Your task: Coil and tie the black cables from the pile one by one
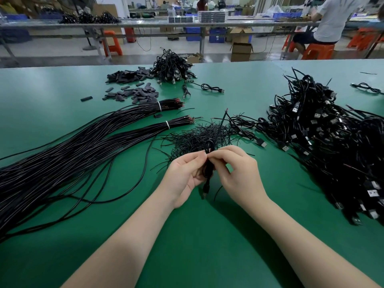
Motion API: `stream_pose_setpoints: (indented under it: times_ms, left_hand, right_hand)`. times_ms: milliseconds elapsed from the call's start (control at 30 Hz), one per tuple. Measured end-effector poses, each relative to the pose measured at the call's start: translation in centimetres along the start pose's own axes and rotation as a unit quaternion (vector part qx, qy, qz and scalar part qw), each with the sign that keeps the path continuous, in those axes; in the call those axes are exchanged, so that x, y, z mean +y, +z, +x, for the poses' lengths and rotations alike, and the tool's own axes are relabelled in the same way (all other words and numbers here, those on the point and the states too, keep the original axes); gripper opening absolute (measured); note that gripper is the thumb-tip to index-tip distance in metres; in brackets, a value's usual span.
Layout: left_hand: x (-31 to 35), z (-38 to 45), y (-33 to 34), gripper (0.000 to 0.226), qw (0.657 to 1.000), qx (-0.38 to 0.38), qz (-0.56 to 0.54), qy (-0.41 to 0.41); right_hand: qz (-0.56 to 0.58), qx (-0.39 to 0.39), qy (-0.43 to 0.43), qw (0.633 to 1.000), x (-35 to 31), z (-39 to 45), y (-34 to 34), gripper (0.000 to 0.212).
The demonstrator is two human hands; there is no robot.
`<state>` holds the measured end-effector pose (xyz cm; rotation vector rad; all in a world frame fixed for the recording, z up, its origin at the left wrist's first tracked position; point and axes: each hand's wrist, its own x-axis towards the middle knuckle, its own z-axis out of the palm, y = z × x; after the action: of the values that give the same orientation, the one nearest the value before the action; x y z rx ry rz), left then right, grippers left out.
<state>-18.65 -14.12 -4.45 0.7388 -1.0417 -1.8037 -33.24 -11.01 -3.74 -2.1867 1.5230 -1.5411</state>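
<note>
A coiled black cable (208, 169) hangs between both hands above the green table (197, 235). My left hand (185, 177) grips the coil from the left, fingers curled round it. My right hand (234, 173) pinches the coil's top, where a small loop (209, 144) sticks up. The cable's plug end (205, 189) dangles below the hands. Just beyond the hands lies a heap of thin black ties (199, 136). A big pile of black USB cables (332, 146) fills the right side of the table.
Two long banded bundles of black wire (83, 146) stretch across the left. Black sleeve pieces (133, 88) and a heap of coiled cables (172, 66) lie at the far middle. A seated person (330, 19) works at another bench behind.
</note>
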Motion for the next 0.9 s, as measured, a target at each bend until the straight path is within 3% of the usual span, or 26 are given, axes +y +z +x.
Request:
stream_pose_setpoints:
  times_ms: [100, 233, 300, 400, 500, 567, 667, 767, 833, 867, 900]
  left_hand:
    - [0.3, 0.1, -0.3, 0.03, 0.999, 0.011, -0.043, -0.018]
    - [0.3, 0.1, -0.3, 0.035, 0.999, 0.013, -0.036, -0.016]
    - [0.4, 0.0, -0.3, 0.031, 0.999, 0.016, -0.037, -0.021]
    - [0.6, 0.0, -0.7, 0.016, 0.999, 0.001, -0.037, -0.039]
    - [0.8, -0.3, -0.3, 0.014, 0.998, -0.01, -0.026, -0.059]
    - [0.3, -0.4, 0.4, 0.019, 0.999, 0.007, -0.005, -0.031]
    - [-0.6, -0.7, 1.2, 0.03, 0.999, 0.03, 0.028, 0.028]
    - [-0.9, -1.0, 1.0, 0.021, 0.988, 0.074, 0.106, 0.079]
    - [-1.2, -1.2, 0.9, 0.022, 0.971, 0.114, 0.172, 0.12]
    - [-1.4, -1.3, 1.0, 0.024, 0.961, 0.128, 0.204, 0.138]
    - [-1.5, -1.4, 1.0, 0.025, 0.952, 0.137, 0.228, 0.152]
  right_hand:
    - [0.079, -0.008, 0.08, 0.994, -0.1, -0.2, 0.0, 0.016]
    - [0.246, -0.004, 0.232, 0.941, -0.2, -0.2, -0.1, 0.027]
    - [0.271, -0.023, 0.241, 0.932, -0.2, 0.0, -0.2, 0.029]
    - [0.227, -0.064, 0.219, 0.947, -0.2, 0.1, -0.3, 0.04]
    - [0.283, -0.093, 0.253, 0.921, -0.7, 0.2, -0.4, 0.027]
    - [0.346, -0.081, 0.272, 0.894, -1.2, 0.7, -0.8, 0.018]
    - [0.359, -0.017, 0.277, 0.891, -2.1, 2.5, -3.0, 0.012]
    - [0.22, 0.069, 0.245, 0.942, -1.9, 5.3, -7.8, 0.013]
    - [-0.035, 0.122, 0.177, 0.976, -0.5, 7.0, -12.2, 0.02]
    - [-0.187, 0.136, 0.142, 0.962, 0.8, 7.7, -14.5, 0.024]
    - [-0.324, 0.142, 0.126, 0.927, 2.4, 8.1, -16.7, 0.023]
